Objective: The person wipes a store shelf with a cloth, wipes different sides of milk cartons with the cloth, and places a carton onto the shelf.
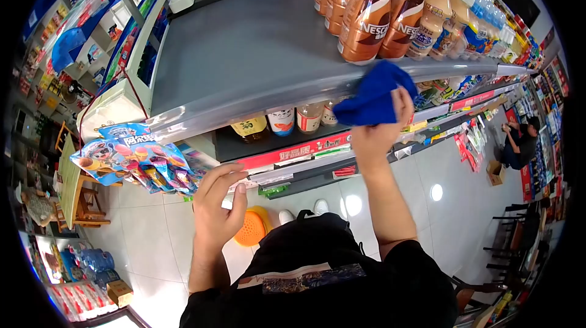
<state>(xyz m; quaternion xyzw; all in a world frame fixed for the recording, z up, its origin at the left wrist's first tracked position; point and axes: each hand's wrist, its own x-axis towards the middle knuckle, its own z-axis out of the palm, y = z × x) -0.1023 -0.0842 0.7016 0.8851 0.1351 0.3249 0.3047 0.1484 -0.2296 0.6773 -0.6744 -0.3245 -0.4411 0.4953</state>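
A blue cloth [373, 97] is bunched in my right hand [386, 129], which holds it against the front edge of the grey shelf [244, 53]. Just above the cloth, brown Nescafe bottles [365, 19] stand upright on the shelf. My left hand [221, 203] hangs in front of the lower shelf, fingers apart and holding nothing. Its fingertips are near the red label strip [287, 156]. Hanging snack bags [137, 157] are to the left of that hand.
Bottles [309, 117] stand on the lower shelf. An orange stool [251, 227] is on the floor below my left hand. Another person [520, 142] crouches at the far right beside a cardboard box [495, 172]. A wooden table [68, 187] stands at the left.
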